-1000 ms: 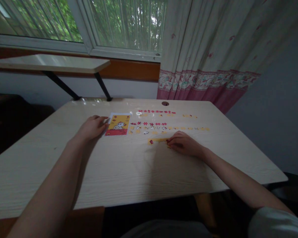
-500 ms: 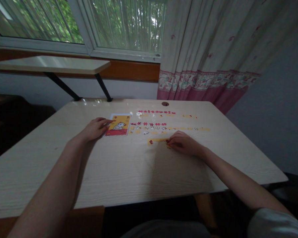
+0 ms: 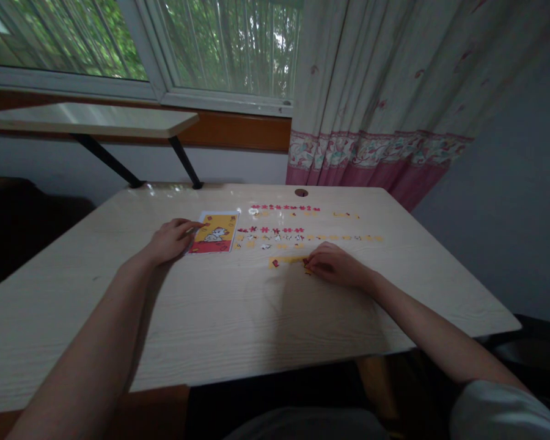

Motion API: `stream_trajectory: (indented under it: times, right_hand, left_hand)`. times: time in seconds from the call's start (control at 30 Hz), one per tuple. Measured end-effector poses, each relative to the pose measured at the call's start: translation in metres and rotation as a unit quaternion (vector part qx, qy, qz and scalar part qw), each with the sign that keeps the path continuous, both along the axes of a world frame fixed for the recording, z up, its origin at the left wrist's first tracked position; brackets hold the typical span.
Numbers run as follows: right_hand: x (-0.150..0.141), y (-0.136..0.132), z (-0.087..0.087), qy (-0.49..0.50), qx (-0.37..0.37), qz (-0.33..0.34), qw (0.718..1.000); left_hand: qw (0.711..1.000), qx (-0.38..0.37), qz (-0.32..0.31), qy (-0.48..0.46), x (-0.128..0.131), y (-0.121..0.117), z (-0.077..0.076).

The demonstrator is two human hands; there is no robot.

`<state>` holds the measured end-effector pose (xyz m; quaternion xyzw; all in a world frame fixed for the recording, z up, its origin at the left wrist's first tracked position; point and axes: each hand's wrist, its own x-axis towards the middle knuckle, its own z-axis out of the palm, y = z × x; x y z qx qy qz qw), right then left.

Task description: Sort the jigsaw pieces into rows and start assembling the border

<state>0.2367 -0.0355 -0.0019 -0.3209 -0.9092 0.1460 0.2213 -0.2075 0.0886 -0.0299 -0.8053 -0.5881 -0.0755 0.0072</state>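
Observation:
My left hand [image 3: 170, 240] rests at the left edge of a picture card [image 3: 217, 245], its index finger stretched onto the card's yellow upper part. The card shows a white animal on yellow and red. Over to the right, my right hand [image 3: 333, 264] pinches a small yellow-and-red jigsaw piece [image 3: 306, 262], partly covered by the fingertips. That piece is at the right end of a short yellow strip of joined jigsaw pieces [image 3: 283, 261]; whether it is locked in, I cannot tell.
Behind the strip, loose red pieces [image 3: 284, 230] and yellow pieces [image 3: 343, 238] lie in rows. Another red row [image 3: 286, 208] is farther back. A raised shelf [image 3: 91, 119] stands at the table's back left, and a round cable hole [image 3: 301, 193] is near the back edge.
My left hand has slid from gripping the card's edge to pointing onto its upper left part. The right hand stays at the strip's right end. The view has shifted slightly.

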Motion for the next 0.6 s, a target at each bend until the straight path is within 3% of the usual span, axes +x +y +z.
stream_trajectory:
  times: [0.23,0.6]
  right_hand:
    - [-0.0003,-0.0002,0.0013,-0.007,-0.005,0.001,1.000]
    - [-0.0002,-0.0008,0.0012,0.000,-0.006,-0.001,1.000]
  left_hand:
    - [0.999,0.017,-0.032,0.003,-0.0054,0.0046,-0.0044]
    - [1.000,0.007,-0.021,0.006,-0.0045,0.0045,-0.0032]
